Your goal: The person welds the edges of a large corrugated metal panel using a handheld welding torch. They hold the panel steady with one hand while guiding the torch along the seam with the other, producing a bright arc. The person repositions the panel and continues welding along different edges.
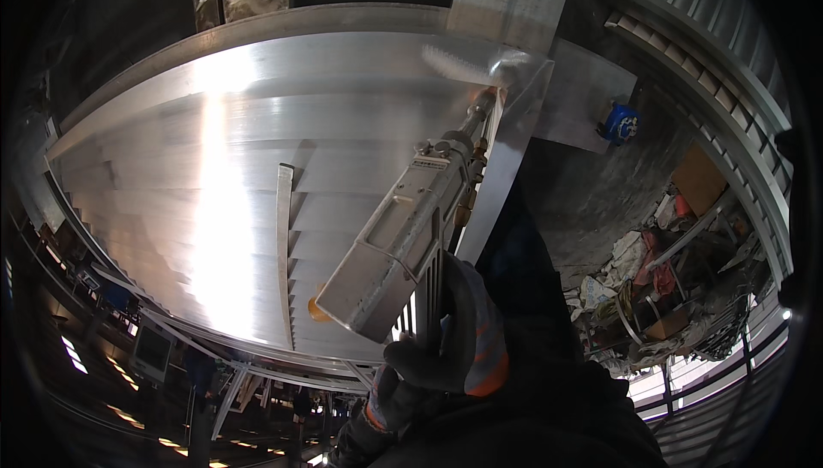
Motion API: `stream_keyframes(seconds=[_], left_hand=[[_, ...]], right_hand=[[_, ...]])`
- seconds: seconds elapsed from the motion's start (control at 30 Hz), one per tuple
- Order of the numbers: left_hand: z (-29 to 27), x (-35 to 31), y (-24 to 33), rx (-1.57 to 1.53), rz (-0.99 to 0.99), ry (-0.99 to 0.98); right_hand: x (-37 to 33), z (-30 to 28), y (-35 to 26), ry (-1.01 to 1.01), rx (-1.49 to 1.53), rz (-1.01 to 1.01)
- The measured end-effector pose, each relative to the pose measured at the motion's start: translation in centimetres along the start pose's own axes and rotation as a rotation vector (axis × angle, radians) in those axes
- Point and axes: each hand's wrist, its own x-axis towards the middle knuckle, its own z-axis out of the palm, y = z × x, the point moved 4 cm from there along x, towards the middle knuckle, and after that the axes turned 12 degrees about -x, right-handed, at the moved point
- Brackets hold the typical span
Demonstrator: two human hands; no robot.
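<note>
A boxy grey metal welding gun (400, 241) slants up and right, its narrow nozzle at a corner of the shiny sheet-metal piece (360, 117). An orange glow shows at the nozzle's tip, where the panel meets an upright flange (493, 194). Brass fittings line the gun's right side. My right hand (476, 331), in a grey and orange glove, is closed around its handle. Just below and to the left, my left hand (390, 399), gloved too, looks closed; the dark handle area and the other glove hide what it holds.
A loose metal strip (285, 245) lies on the panel. Beyond the corner stands a wide metal bar (512, 1). A blue tape measure (619, 123) rests at right, near a heap of scrap and rags (660, 279). Ribbed metal profiles (703, 31) curve along the upper right.
</note>
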Motion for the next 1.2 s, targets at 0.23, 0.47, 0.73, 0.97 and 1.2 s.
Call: stream_keyframes(seconds=[0.23,0.47,0.73,0.97,1.2], left_hand=[[0.6,0.4,0.3,0.078,-0.073,0.036],[0.1,0.0,0.4,0.051,-0.113,0.06],[-1.6,-0.6,-0.7,-0.048,-0.136,0.091],[-2.2,-0.5,-1.0,-0.007,-0.096,0.074],[-5.4,-2.2,-4.6,-0.732,-0.221,0.069]], right_hand=[[0.3,-0.6,-0.1,-0.004,0.214,0.17],[0.6,-0.3,0.1,0.001,0.244,0.134],[-1.1,0.7,-0.5,-0.142,0.227,0.271],[-0.6,1.4,0.0,-0.003,0.046,0.008],[-1.6,0.2,-2.3,-0.172,0.031,0.159]])
